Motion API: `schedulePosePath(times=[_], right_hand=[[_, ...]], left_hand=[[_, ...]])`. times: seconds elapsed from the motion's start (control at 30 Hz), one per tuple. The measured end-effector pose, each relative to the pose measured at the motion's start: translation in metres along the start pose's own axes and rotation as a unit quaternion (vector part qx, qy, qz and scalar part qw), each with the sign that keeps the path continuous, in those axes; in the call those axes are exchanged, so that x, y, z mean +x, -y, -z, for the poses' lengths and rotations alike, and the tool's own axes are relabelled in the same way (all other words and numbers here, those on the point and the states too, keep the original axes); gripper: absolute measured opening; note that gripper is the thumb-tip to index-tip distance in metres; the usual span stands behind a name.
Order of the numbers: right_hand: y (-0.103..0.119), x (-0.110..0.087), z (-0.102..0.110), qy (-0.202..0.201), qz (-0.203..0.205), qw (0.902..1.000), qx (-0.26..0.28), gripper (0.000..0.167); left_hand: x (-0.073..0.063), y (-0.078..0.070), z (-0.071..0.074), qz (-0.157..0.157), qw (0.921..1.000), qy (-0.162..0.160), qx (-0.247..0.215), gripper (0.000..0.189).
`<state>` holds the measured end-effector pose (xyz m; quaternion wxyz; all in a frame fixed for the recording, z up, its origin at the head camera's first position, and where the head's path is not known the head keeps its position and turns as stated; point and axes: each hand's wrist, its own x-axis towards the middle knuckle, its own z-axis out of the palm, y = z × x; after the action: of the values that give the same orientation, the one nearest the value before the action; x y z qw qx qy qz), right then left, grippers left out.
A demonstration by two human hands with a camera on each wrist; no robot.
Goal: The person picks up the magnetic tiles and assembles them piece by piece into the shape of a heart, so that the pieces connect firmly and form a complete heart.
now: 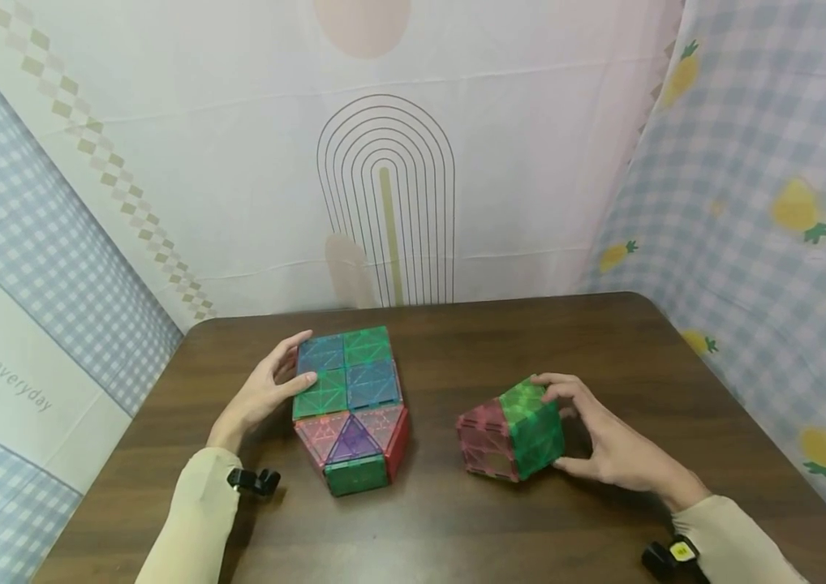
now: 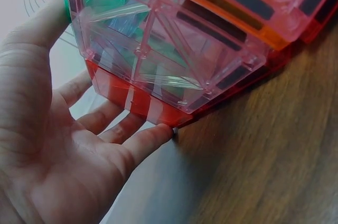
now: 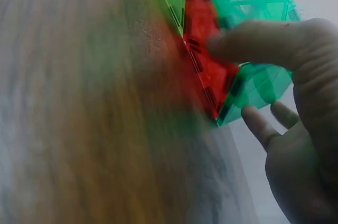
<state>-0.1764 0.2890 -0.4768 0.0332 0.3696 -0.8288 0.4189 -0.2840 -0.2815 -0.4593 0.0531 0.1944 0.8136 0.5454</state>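
A long block of translucent magnetic tiles (image 1: 350, 389) lies on the table, blue and green squares on top, with pink pieces and a purple triangle at the near end. My left hand (image 1: 261, 399) holds its left side, thumb on top and fingers along the side wall; in the left wrist view the fingers (image 2: 150, 139) touch a red tile. To the right, a smaller magnetic-tile block (image 1: 511, 430) in green and dark pink sits tilted. My right hand (image 1: 606, 438) grips its green end between thumb and fingers. In the right wrist view, red and lime tiles also show on this block.
The brown wooden table (image 1: 420, 527) has rounded far corners. A patterned white cloth (image 1: 530, 162) hangs behind it, with a checked cloth (image 1: 734, 243) on the right. Black wrist cameras (image 1: 255, 482) sit at both cuffs. Bare wood lies between the two blocks.
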Motion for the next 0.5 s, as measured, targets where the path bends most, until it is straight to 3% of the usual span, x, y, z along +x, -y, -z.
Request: schedulePosePath(times=[0.23, 0.5], right_hand=[[-0.0004, -0.0001, -0.0021, -0.010, -0.017, 0.9998, -0.010, 0.072], [-0.0056, 0.0029, -0.0035, -0.052, -0.044, 0.9977, -0.006, 0.068]], left_hand=[[0.0008, -0.0004, -0.0008, 0.008, 1.0000, 0.001, -0.003, 0.080], [-0.0011, -0.0029, -0.0006, 0.063, 0.9977, 0.003, 0.026, 0.081]])
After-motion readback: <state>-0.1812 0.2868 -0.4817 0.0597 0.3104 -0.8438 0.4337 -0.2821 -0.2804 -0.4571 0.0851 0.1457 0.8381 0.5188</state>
